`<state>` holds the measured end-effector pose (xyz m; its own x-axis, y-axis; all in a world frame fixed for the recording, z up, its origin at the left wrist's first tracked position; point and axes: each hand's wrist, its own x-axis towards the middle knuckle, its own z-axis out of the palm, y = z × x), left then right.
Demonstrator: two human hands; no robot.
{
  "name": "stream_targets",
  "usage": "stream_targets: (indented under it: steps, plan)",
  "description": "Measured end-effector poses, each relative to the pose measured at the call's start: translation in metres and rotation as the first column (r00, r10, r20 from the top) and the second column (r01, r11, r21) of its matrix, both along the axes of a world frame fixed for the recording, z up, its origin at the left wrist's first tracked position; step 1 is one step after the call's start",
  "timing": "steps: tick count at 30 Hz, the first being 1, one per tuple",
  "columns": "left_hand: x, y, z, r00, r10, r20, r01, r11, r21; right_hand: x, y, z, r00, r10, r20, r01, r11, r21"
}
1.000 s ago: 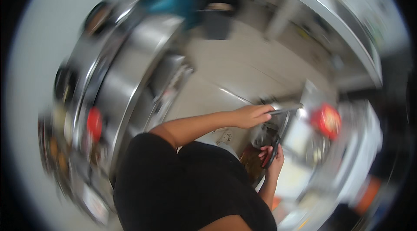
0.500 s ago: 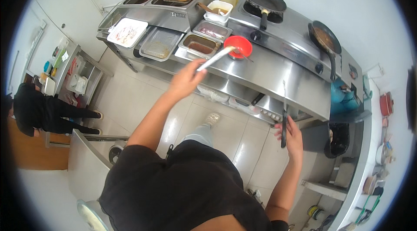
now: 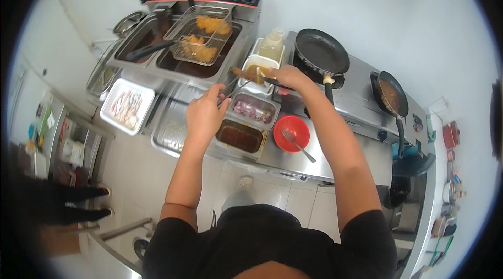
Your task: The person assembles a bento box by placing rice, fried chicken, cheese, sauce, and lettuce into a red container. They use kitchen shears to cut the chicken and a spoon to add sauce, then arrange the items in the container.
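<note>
Pinching a metal tool (image 3: pixel 228 89) between thumb and fingers, the left hand (image 3: pixel 204 114) was, in the head view, just left of the white tub (image 3: pixel 259 89). The right hand (image 3: pixel 291 77), its fingers closed around a black handle (image 3: pixel 272 82), was at the tub's other side, so that both tools met near its rim; whether they touched was too small to tell. Inside the tub, between the hands, was a yellowish liquid, with a brown spoon (image 3: pixel 238 72) leaning out toward the left hand. A bottle (image 3: pixel 272 46) stood just beyond the right hand. Nearer the body, between the two forearms, were a steel pan of purple slices (image 3: pixel 253 109), another of dark red sauce (image 3: pixel 238 136) and a red bowl (image 3: pixel 301 126) with a fork (image 3: pixel 301 149) in it. Left of the left hand lay a white tray (image 3: pixel 146 102) of pale strips; beyond that hand, a wire basket (image 3: pixel 191 23) held golden fried pieces (image 3: pixel 213 24). Right of the right hand, a black frying pan (image 3: pixel 320 51) sat on the stove.
</note>
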<state>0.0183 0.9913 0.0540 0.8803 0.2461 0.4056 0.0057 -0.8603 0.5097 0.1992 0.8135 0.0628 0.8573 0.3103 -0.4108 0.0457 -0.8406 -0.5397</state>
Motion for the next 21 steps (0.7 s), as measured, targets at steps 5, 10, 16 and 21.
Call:
stream_targets:
  steps: [5, 10, 16, 21]
  plan:
    - [0.07, 0.009, 0.003, 1.0, 0.008, 0.004, -0.009, 0.941, 0.338, 0.064, 0.035, -0.04, 0.847, 0.448, 0.286, -0.341, 0.871, -0.354]
    - [0.157, -0.008, -0.008, 0.983, 0.059, -0.175, 0.055, 0.809, 0.585, 0.057, 0.051, -0.075, 0.873, 0.363, 0.327, -0.213, 0.885, -0.414]
    - [0.21, -0.027, -0.054, 0.928, -0.07, -0.365, 0.31, 0.687, 0.657, -0.022, -0.037, -0.047, 0.647, 0.272, 0.712, -0.529, 0.833, 0.163]
    - [0.216, -0.031, -0.074, 0.887, -0.002, -0.463, 0.328, 0.709, 0.625, -0.095, -0.242, -0.07, 0.852, -0.048, 0.521, -0.307, 0.761, 0.572]
